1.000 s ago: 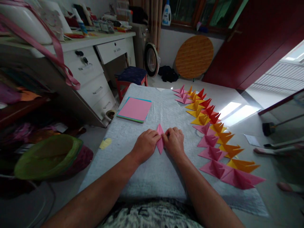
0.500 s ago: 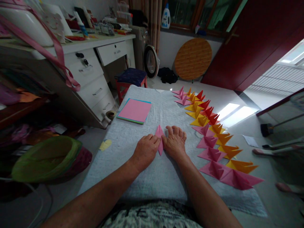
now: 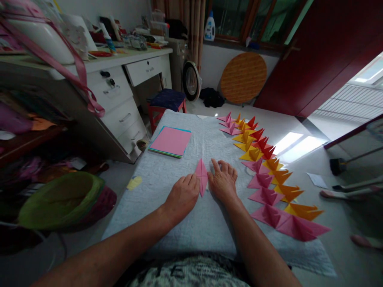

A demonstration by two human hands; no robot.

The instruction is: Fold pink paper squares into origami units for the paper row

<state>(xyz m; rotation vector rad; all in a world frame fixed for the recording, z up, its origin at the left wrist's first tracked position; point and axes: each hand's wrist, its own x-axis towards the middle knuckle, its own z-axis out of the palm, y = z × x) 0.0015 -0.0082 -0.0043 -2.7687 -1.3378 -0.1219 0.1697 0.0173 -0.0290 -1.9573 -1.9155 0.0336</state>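
Note:
A pink folded paper (image 3: 202, 177), a narrow diamond with a crease across its middle, lies flat on the cloth-covered table (image 3: 167, 235). My left hand (image 3: 184, 193) is closed at its left edge, fingers curled and fingertips holding that side. On the other side rests my right hand (image 3: 223, 181), its fingers apart and its thumb at or just beside the diamond's right edge. Beyond my left hand sits a stack of square origami paper (image 3: 170, 141), pink on top with blue and green edges showing.
Rows of folded paper cranes in pink (image 3: 266, 195), yellow (image 3: 289, 191) and red (image 3: 263, 143) line the table's right side. A stool (image 3: 167, 99) stands past the far left corner. A green-lined bin (image 3: 60, 199) is on the floor at left.
My right hand has shifted slightly right, away from the paper, and my left fingers have drawn back to its left edge. More of the diamond's middle shows. The view has tilted slightly.

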